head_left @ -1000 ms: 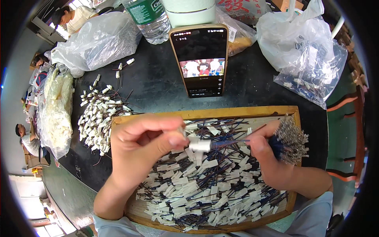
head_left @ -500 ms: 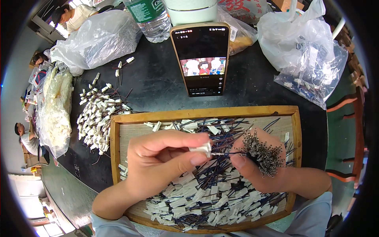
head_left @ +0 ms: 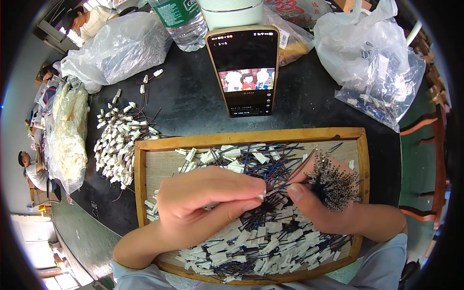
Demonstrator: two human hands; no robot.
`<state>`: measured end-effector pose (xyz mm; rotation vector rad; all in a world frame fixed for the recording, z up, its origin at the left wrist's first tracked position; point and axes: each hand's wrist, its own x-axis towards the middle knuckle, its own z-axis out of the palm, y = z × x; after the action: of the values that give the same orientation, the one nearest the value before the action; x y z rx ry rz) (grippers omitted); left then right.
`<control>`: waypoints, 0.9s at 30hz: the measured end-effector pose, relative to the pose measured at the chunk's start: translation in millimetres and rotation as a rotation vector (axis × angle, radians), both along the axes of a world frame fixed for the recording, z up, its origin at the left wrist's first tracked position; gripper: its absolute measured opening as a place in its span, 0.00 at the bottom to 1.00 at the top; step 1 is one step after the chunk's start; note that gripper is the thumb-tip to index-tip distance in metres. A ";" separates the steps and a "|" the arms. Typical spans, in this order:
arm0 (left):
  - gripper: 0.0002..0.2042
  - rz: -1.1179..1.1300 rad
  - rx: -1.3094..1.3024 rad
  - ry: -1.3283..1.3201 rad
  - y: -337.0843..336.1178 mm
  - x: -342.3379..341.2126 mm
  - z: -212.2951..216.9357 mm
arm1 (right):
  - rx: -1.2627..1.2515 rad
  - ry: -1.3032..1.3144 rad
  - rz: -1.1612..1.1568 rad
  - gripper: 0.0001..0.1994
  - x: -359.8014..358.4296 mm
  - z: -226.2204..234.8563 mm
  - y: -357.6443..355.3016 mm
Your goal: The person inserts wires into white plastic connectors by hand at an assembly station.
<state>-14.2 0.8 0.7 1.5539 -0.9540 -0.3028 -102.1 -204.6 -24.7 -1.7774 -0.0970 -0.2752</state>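
Note:
My left hand (head_left: 208,198) is closed in a pinch over the tray. Only a small white edge of a connector housing (head_left: 261,196) shows at its fingertips. My right hand (head_left: 321,212) grips a thick bundle of thin dark wires (head_left: 336,186), whose crimped metal ends fan out above the fist. One or more wires run between the two hands, but whether one sits in the housing I cannot tell. Beneath both hands lies a wood-framed tray (head_left: 251,134) strewn with white connectors on blue and brown wires (head_left: 270,237).
A loose pile of wired white connectors (head_left: 118,140) lies left of the tray. Behind it stand a phone (head_left: 246,72) playing a video, a water bottle (head_left: 183,24) and a pale green container (head_left: 232,12). Plastic bags (head_left: 377,63) flank the black table. Other people sit far left.
My left hand has shifted slightly right and turned, so the white connector housing is now mostly hidden. My right hand and its wire bundle have moved slightly right.

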 end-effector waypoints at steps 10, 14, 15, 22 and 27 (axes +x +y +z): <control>0.12 0.054 0.048 -0.178 -1.1 -3.7 1.7 | -0.089 -0.110 -0.013 0.05 3.1 2.4 -0.1; 0.12 0.054 0.040 -0.163 -2.0 -4.2 0.8 | -0.108 -0.105 -0.008 0.05 3.7 4.1 -2.4; 0.12 0.052 0.042 -0.159 -2.4 -4.3 0.4 | -0.084 -0.083 0.030 0.05 2.5 5.0 -3.1; 0.12 0.012 0.045 -0.162 -2.6 -4.2 0.9 | -0.044 -0.077 0.169 0.05 4.3 3.6 0.4; 0.12 -0.011 0.066 -0.139 -2.4 -0.6 -0.9 | 0.042 -0.051 0.144 0.05 4.6 2.7 3.5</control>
<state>-14.9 -1.6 -0.2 1.6473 -1.0704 -0.2379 -97.5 -201.1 -22.1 -1.7132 -0.2526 -0.2169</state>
